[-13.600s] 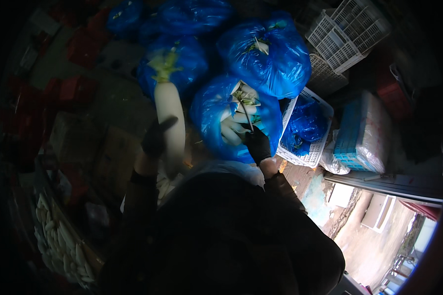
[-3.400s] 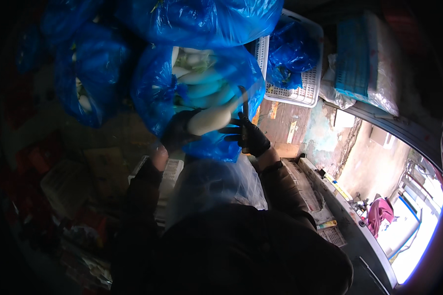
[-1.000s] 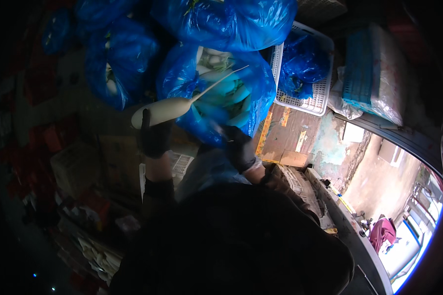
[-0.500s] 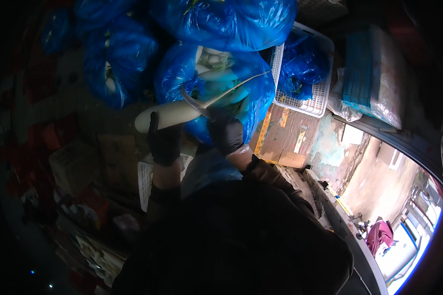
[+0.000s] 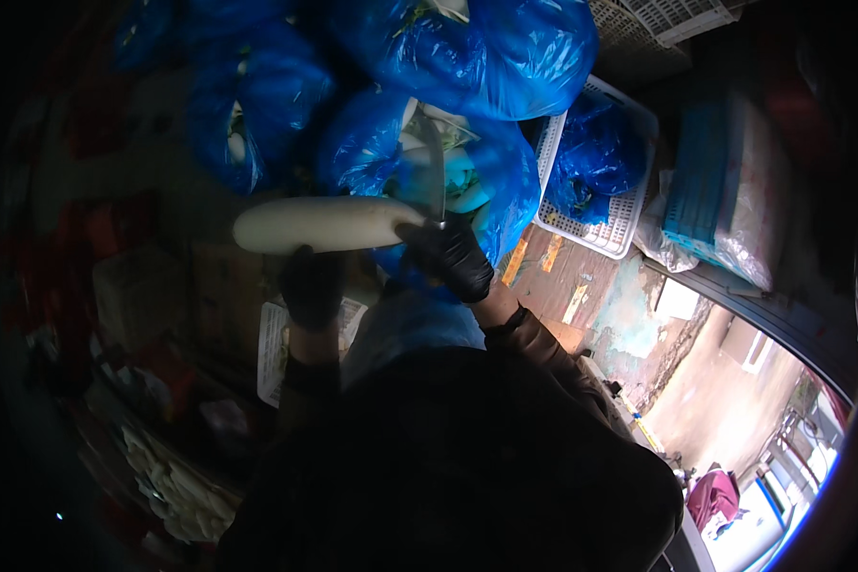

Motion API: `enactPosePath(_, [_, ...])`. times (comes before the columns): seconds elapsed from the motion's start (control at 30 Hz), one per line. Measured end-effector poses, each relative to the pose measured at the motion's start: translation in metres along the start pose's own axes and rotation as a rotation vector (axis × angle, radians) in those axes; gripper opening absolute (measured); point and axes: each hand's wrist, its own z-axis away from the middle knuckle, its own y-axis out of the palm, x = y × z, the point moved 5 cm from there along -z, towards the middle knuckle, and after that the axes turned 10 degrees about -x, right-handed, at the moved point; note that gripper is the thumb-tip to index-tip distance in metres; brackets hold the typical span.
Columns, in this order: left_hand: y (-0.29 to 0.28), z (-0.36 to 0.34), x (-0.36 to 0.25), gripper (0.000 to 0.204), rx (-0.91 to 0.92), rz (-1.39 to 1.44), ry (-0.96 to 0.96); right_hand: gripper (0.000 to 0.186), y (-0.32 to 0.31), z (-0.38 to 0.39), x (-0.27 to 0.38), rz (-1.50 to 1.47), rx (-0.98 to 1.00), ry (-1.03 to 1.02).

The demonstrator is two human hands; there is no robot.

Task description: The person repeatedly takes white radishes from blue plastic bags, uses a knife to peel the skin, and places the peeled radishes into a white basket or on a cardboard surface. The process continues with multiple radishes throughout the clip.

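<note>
A long white radish point(image 5: 324, 225) lies level in front of me, above the near rim of an open blue plastic bag point(image 5: 353, 143). From below, my left hand point(image 5: 313, 289) in a black glove is closed on the radish, its fingers partly hidden in shadow. My right hand point(image 5: 455, 264), also black-gloved, grips a knife point(image 5: 437, 176) whose blade points up and away over the bag. The right thumb touches the radish's right end. Inside the bag, more white radishes point(image 5: 453, 157) show with some green parts.
Other full blue bags point(image 5: 534, 57) crowd the far side. To the right stands a white perforated basket point(image 5: 620, 234) with blue plastic in it, beside wrapped blue packs point(image 5: 696, 181). A white crate point(image 5: 273, 353) sits below my left arm. A bright doorway opens lower right.
The radish has shifted left and levelled out. The thin tail at its right end no longer shows. The knife blade has swung from pointing left to pointing away from me.
</note>
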Motion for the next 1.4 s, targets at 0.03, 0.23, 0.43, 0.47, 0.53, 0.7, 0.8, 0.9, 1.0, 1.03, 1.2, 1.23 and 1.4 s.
enactPosePath(0.03, [-0.014,-0.008,0.001,0.047,-0.077,-0.044,0.049,0.040,0.004,0.002,0.013,0.040,-0.050,-0.089])
enactPosePath(0.23, [-0.064,-0.040,0.010,0.047,-0.195,-0.002,0.181,0.040,0.044,0.013,0.042,0.086,-0.108,-0.518])
enactPosePath(0.43, [-0.094,-0.030,0.032,0.049,-0.355,-0.125,0.168,0.038,0.085,0.036,0.023,0.690,-0.601,-0.909])
enactPosePath(0.47, [-0.103,-0.029,0.036,0.048,-0.401,-0.122,0.146,0.038,0.094,0.040,0.020,0.757,-0.630,-0.931])
enactPosePath(0.53, [-0.124,-0.025,0.040,0.045,-0.509,-0.132,0.103,0.036,0.108,0.046,0.017,0.827,-0.672,-0.956])
enactPosePath(0.7, [-0.154,-0.007,0.051,0.041,-0.409,-0.114,0.129,0.030,0.131,0.061,0.016,0.892,-0.720,-0.961])
enactPosePath(0.8, [-0.154,0.007,0.056,0.043,-0.377,-0.098,0.139,0.026,0.133,0.063,0.004,0.863,-0.681,-0.986])
enactPosePath(0.9, [-0.145,0.019,0.063,0.046,-0.190,-0.097,0.110,0.025,0.117,0.051,-0.019,0.950,-0.642,-0.955])
enactPosePath(1.0, [-0.144,0.028,0.071,0.049,-0.144,-0.087,0.120,0.027,0.078,0.036,-0.046,1.026,-0.585,-0.573])
enactPosePath(1.03, [-0.145,0.029,0.075,0.049,-0.145,-0.067,0.108,0.023,0.077,0.036,-0.045,0.868,-0.514,-0.641])
enactPosePath(1.2, [-0.154,0.037,0.084,0.048,-0.133,-0.076,0.156,0.031,0.109,0.073,-0.008,0.613,-0.282,-0.708])
enactPosePath(1.23, [-0.158,0.040,0.086,0.048,-0.155,-0.040,0.154,0.036,0.120,0.084,0.006,0.579,-0.247,-0.725])
enactPosePath(1.4, [-0.182,0.061,0.100,0.046,-0.191,-0.162,0.012,0.038,0.199,0.082,0.026,0.057,0.035,-0.203])
